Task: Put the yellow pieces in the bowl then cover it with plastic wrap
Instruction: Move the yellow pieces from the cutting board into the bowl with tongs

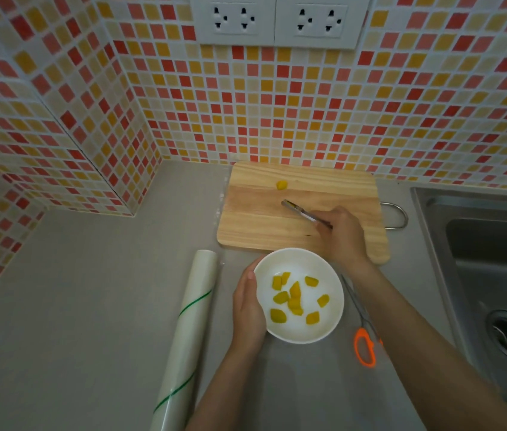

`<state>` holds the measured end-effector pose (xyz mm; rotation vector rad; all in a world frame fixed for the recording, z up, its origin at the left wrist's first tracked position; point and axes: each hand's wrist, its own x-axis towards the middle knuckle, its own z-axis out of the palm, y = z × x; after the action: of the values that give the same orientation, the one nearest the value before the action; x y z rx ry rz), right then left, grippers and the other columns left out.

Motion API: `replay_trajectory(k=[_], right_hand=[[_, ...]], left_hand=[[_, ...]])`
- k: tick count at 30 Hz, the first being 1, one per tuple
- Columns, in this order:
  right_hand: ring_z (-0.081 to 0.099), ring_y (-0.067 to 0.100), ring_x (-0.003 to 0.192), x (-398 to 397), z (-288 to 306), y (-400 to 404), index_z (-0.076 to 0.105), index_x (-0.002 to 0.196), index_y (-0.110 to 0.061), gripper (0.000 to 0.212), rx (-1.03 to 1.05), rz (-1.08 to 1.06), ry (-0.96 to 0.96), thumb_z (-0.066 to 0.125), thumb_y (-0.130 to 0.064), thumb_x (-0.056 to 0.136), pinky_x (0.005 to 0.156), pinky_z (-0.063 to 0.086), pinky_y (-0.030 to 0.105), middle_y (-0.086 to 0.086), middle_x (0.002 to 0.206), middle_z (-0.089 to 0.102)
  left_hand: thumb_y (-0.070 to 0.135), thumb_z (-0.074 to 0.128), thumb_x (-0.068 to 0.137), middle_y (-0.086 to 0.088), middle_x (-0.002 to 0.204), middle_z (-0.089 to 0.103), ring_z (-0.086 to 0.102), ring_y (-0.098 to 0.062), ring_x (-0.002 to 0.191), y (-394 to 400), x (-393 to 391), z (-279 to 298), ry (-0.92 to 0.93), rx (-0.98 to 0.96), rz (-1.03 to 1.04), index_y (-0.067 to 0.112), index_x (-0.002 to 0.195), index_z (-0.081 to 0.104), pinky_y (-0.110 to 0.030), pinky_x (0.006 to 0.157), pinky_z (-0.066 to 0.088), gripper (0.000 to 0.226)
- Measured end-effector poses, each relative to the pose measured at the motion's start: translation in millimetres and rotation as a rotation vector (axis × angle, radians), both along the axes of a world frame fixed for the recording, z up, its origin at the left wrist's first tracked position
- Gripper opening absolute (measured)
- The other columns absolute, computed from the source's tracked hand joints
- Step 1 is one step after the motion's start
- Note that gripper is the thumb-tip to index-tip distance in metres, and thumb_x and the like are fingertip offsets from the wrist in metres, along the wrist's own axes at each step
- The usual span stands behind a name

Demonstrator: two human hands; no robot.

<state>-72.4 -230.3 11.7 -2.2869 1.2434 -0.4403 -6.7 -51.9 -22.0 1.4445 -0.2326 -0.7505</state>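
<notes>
Two bare forearms reach in from the lower edge over a grey desk point(75, 306). Between them sits a white bowl point(333, 281) with yellow pieces point(295, 298) scattered across its bottom. Cupped against the bowl's left rim is the left hand point(247, 309), fingers wrapped round the outer wall and thumb along the edge. Beyond the bowl, the right hand point(340, 236) is closed round the handle of a knife point(300, 211), whose blade lies low over a wooden cutting board point(255, 219) and points up and left. One last yellow piece point(281, 185) rests on the board's far part, well apart from the blade tip and from the bowl.

Left of the bowl, just beside the left hand, lies a roll of plastic wrap point(190, 325) with thin green stripes, stretching from the board's near corner down to the lower edge of the view. A loose clear sheet appears to run up along the board's left side, though its outline is faint. Right of the bowl, partly hidden under the right forearm, lie scissors point(365, 346) with orange handles, blades pointing toward the board. A metal loop handle point(399, 214) sticks out from the board's right end. Farther right is a steel sink point(482, 259) with its drain. Behind stands a mosaic tile wall point(308, 113) in red, orange and cream, carrying two white socket plates point(277, 21).
</notes>
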Motion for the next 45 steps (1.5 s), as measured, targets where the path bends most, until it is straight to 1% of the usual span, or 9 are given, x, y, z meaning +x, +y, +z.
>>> replay_trajectory(k=[5, 7, 11, 15, 23, 28, 31, 36, 45], right_hand=[[0.058, 0.021, 0.073, -57, 21, 59, 0.069, 0.107, -0.011, 0.025, -0.041, 0.031, -0.258, 0.060, -0.007, 0.084, 0.067, 0.046, 0.030, 0.002, 0.081, 0.053], [0.058, 0.018, 0.074, -78, 24, 81, 0.071, 0.104, -0.015, 0.026, -0.079, 0.069, -0.209, 0.058, -0.012, 0.082, 0.072, 0.043, 0.031, -0.001, 0.081, 0.054], [0.061, 0.024, 0.078, -106, 25, 108, 0.073, 0.097, -0.025, 0.027, -0.151, 0.108, 0.050, 0.058, -0.016, 0.077, 0.077, 0.020, 0.026, 0.004, 0.085, 0.059], [0.060, 0.026, 0.085, -114, 28, 109, 0.071, 0.104, -0.027, 0.033, -0.114, 0.121, 0.155, 0.067, -0.011, 0.076, 0.083, 0.024, 0.032, 0.005, 0.090, 0.059], [0.053, 0.022, 0.102, -79, 47, 59, 0.061, 0.121, -0.025, 0.040, -0.094, 0.089, 0.077, 0.064, -0.016, 0.082, 0.084, 0.020, 0.027, 0.003, 0.099, 0.050], [0.056, 0.029, 0.094, -45, 48, 24, 0.059, 0.123, -0.017, 0.039, -0.117, 0.045, -0.021, 0.063, -0.016, 0.084, 0.087, 0.043, 0.045, 0.004, 0.094, 0.048], [0.055, 0.034, 0.100, -8, 35, -8, 0.054, 0.127, -0.015, 0.040, -0.053, -0.012, 0.000, 0.059, -0.018, 0.087, 0.087, 0.046, 0.043, 0.015, 0.110, 0.053], [0.054, 0.036, 0.107, 49, 9, -44, 0.057, 0.124, -0.016, 0.034, 0.061, -0.038, 0.112, 0.050, -0.021, 0.092, 0.091, 0.046, 0.042, 0.017, 0.119, 0.050], [0.056, 0.032, 0.096, 47, -8, -43, 0.065, 0.116, -0.025, 0.030, 0.003, -0.040, 0.041, 0.047, -0.020, 0.093, 0.069, 0.038, 0.031, 0.015, 0.106, 0.057]], left_hand=[[0.020, 0.032, 0.100, 0.019, 0.091, 0.073, 0.066, 0.003, 0.086, -2, -1, 1, -0.001, 0.016, 0.035, 0.031, 0.098, 0.067, -0.013, 0.070, 0.052, 0.036], [0.018, 0.031, 0.100, 0.014, 0.093, 0.072, 0.066, 0.005, 0.084, -2, -2, 1, -0.007, 0.005, 0.031, 0.028, 0.101, 0.066, -0.010, 0.068, 0.051, 0.036], [0.015, 0.030, 0.100, 0.010, 0.098, 0.067, 0.065, 0.009, 0.079, -2, -3, 1, -0.005, -0.013, 0.030, 0.019, 0.107, 0.063, -0.008, 0.065, 0.049, 0.034], [0.014, 0.028, 0.100, 0.009, 0.099, 0.066, 0.065, 0.010, 0.078, -1, -4, 3, -0.004, -0.025, 0.022, 0.012, 0.114, 0.061, -0.007, 0.064, 0.049, 0.035], [0.015, 0.033, 0.100, 0.015, 0.094, 0.069, 0.065, 0.009, 0.080, -1, -3, 5, -0.032, 0.037, 0.022, 0.023, 0.107, 0.065, -0.006, 0.063, 0.049, 0.033], [0.023, 0.033, 0.100, 0.019, 0.092, 0.072, 0.067, 0.001, 0.088, 0, -3, 4, -0.024, 0.056, 0.031, 0.034, 0.099, 0.066, -0.013, 0.070, 0.054, 0.035], [0.024, 0.033, 0.100, 0.016, 0.097, 0.073, 0.067, -0.005, 0.092, -1, -4, 3, -0.008, 0.063, 0.025, 0.034, 0.101, 0.068, -0.019, 0.076, 0.056, 0.036], [0.025, 0.033, 0.100, 0.015, 0.099, 0.073, 0.068, -0.007, 0.094, -2, -4, 3, 0.019, 0.054, 0.028, 0.034, 0.101, 0.069, -0.022, 0.077, 0.055, 0.037], [0.023, 0.032, 0.100, 0.016, 0.096, 0.073, 0.068, -0.003, 0.090, -2, -3, 3, 0.027, 0.026, 0.012, 0.033, 0.099, 0.068, -0.016, 0.070, 0.054, 0.037]])
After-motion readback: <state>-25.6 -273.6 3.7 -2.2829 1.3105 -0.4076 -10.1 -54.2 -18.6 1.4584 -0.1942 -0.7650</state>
